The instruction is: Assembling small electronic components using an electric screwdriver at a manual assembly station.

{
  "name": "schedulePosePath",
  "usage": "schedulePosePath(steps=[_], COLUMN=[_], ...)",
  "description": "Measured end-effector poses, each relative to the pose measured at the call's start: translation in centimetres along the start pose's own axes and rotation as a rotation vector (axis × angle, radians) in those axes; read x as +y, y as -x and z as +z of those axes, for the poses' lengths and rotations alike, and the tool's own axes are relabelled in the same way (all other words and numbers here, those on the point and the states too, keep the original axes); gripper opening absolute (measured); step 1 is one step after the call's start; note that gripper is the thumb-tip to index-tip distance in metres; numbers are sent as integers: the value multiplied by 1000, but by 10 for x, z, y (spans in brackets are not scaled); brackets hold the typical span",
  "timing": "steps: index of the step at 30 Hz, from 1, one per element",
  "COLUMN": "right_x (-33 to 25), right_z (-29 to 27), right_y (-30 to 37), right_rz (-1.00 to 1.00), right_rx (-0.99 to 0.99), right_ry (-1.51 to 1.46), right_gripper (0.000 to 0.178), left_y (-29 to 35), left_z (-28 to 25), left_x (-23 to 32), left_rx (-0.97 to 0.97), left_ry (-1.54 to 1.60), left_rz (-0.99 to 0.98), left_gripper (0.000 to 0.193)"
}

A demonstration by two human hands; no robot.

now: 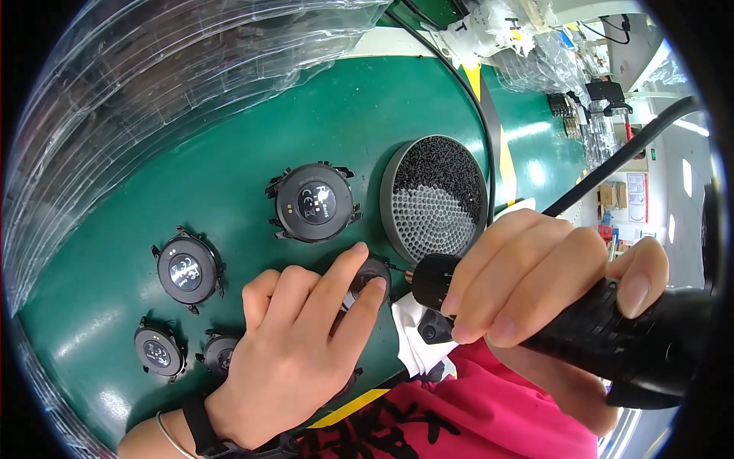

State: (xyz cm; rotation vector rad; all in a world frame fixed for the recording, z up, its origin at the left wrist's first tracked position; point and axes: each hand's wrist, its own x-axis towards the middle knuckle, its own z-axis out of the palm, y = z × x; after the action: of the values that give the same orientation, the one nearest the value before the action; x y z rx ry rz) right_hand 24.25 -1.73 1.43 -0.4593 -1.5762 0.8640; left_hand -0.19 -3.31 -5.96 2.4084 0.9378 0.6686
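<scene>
My right hand [527,283] is wrapped round a black electric screwdriver [642,336] that lies slantwise across it. The screwdriver's thin bit points left and meets the edge of a round black watch case [373,277], near a lug. Fingers of my left hand [298,344] press on that watch case and hold it against the table; the hand covers much of it. Just beyond stands a round grey tray [390,206] with a surface of small holes. Tiny black screws [440,164] are heaped over its far half.
More watch cases lie back up on the green table [245,145]: one [314,203] beyond my left hand, others [188,269] to the left. Stacked clear plastic trays [168,76] fill the far left. A black cable [478,107] runs behind the screw tray; white paper [413,333] lies near me.
</scene>
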Motion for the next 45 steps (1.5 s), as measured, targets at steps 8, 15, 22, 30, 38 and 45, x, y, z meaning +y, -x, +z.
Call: schedulePosePath(steps=[8,15,22,30,38,45], right_x=[18,19,32,32,40,40], right_z=[29,31,11,-32,-49,-56], right_y=[19,13,-19,-22,-17,-12], right_rz=[-4,-26,-97,-35,-25,34], right_rx=[145,273,390,387,353,253], right_ry=[-36,-74,-82,-18,39,100], right_gripper=[66,69,72,74,72,69], left_y=[-3,-8,-26,-52,-72,-72], left_z=[1,-4,-17,-14,-7,5], left_x=[-3,1,12,15,12,5], left_rx=[-10,-17,-99,-152,-130,-131], left_ry=[-10,6,20,-30,-118,-111], left_rz=[19,8,-8,-21,15,30], left_gripper=[42,44,43,49,30,29])
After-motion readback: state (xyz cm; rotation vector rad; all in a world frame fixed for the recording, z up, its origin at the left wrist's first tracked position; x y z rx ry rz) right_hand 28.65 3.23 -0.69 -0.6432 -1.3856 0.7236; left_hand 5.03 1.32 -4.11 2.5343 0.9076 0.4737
